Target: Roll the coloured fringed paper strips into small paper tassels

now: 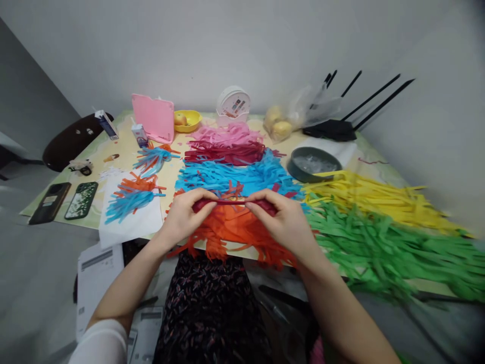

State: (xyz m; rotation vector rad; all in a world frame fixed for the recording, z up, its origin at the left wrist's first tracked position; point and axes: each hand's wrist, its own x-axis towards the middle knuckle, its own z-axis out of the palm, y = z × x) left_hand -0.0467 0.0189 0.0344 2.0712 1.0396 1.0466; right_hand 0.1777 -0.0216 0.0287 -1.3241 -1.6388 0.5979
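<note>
My left hand point(184, 213) and my right hand point(285, 217) each pinch one end of a bundle of dark red paper strips point(233, 202), stretched level between them. Both hands hover over a heap of orange paper strips point(231, 230) at the table's near edge. Behind it lie heaps of blue strips point(231, 177), dark red strips point(223, 151) and pink strips point(227, 135). Green strips point(382, 242) and yellow strips point(382, 197) spread to the right.
Two phones point(64, 200) lie at the left edge. White paper point(131, 222) carries small orange and blue bundles point(131, 194). A pink case point(153, 118), yellow bowl point(187, 120), white tub point(233, 103), bagged fruit point(282, 126), dark round dish point(314, 164) and black sticks point(364, 103) stand behind.
</note>
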